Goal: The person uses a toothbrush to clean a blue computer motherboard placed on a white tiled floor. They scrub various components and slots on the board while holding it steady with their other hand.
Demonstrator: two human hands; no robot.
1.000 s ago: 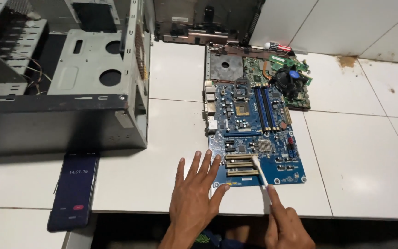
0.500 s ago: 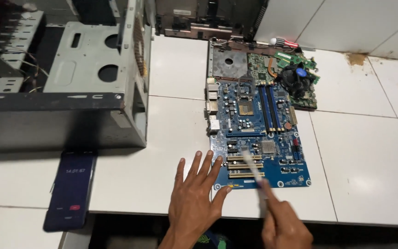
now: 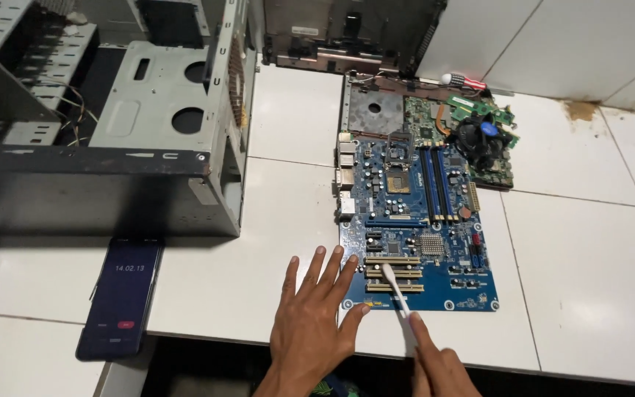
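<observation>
Closest to the camera, two hands at the front edge of the white tiled worktop [image 3: 259, 294]. The left hand [image 3: 316, 323] lies flat with fingers spread wide, gripping nothing, fingertips touching the near left corner of the blue circuit board [image 3: 413, 220]. The right hand [image 3: 439, 364] is closed around a white toothbrush [image 3: 397, 290], index finger stretched along the handle, and the brush head sits on the tan slots in the board's near half. I count three of those tan slots in a row.

Off to the left, one dark phone [image 3: 121, 294] lies flat on the worktop with its screen lit and a small red button near its bottom end.

Further back, the blue board carries four long dark slots side by side and a square metal socket next to them. Just beyond it lies a second, green board [image 3: 472, 125] with a round black fan [image 3: 479, 140] on it, slightly overlapping. A red-handled screwdriver [image 3: 464, 81] rests behind that.

Far left is one open grey metal computer case [image 3: 148, 125] with two round holes in its inner plate.
</observation>
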